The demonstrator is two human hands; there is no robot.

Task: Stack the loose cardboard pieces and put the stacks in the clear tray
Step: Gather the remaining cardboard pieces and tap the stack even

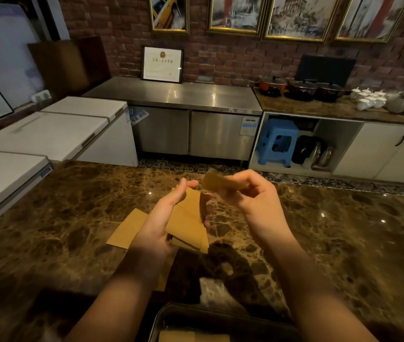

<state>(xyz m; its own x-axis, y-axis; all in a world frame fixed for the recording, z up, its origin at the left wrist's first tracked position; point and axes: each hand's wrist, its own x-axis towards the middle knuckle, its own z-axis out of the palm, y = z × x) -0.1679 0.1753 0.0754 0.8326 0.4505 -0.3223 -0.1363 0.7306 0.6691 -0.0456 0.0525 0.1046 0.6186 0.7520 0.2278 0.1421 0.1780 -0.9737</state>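
The left hand [164,218] grips a stack [188,219] of tan cardboard pieces, thumb over the top edge, fingers curled behind where I can barely see their tips. The pieces sit unevenly, corners fanning out at the bottom. Just right of it and a little higher, the right hand [250,193] pinches a single card [217,182] between thumb and fingertips; that piece is blurred, so its edges are hard to make out. The two hands are close but the card does not touch the stack.

Under the left wrist a loose piece [128,228] lies flat on the counter [344,230], partly hidden by the hand. Another scrap shows below the forearm, mostly covered. At the bottom edge the tray [161,317] is cut off by the frame, with cardboard [186,336] already inside it; only its near rim and corner show.

The counter is dark brown marble with glossy highlights. Beyond it stand white chest freezers [55,129] on the left, a steel cabinet [191,114] against a brick wall, a blue stool [278,141] in an open cupboard, and pots [302,88] on the far counter.
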